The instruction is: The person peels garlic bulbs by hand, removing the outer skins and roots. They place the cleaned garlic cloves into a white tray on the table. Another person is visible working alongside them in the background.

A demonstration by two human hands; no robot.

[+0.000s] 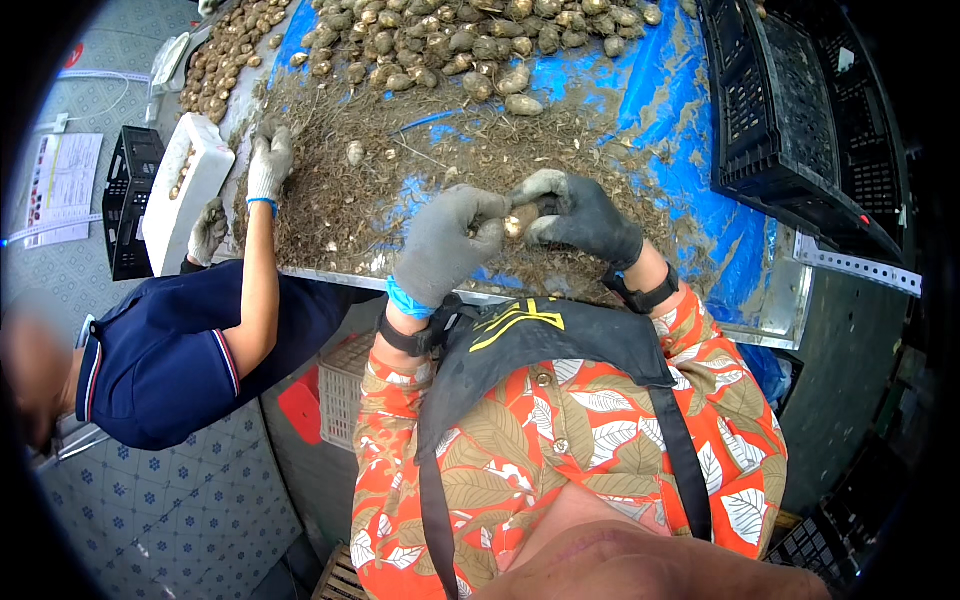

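Note:
My right hand (pixel 585 217), in a dirty grey-black work glove, is closed around a small brown taro corm (pixel 523 219) with a pale cut end turned to the left. My left hand (pixel 450 240), in a grey glove over a blue one, is bent beside that pale end, with fingertips touching or nearly touching it; whether it grips anything cannot be told. Both hands are above the near part of a table covered by blue plastic sheeting (pixel 675 105) and heaped root fibres (pixel 330 180). A single corm (pixel 355 153) lies on the fibres. Beyond is a pile of hairy corms (pixel 450 37).
A co-worker in a navy shirt (pixel 165 352) stands at the left, with gloved hands near a white foam box (pixel 187 172). Smaller corms (pixel 225 60) lie beyond. Black plastic crates (pixel 795 105) stand at the right. The table's metal edge (pixel 765 337) runs close before me.

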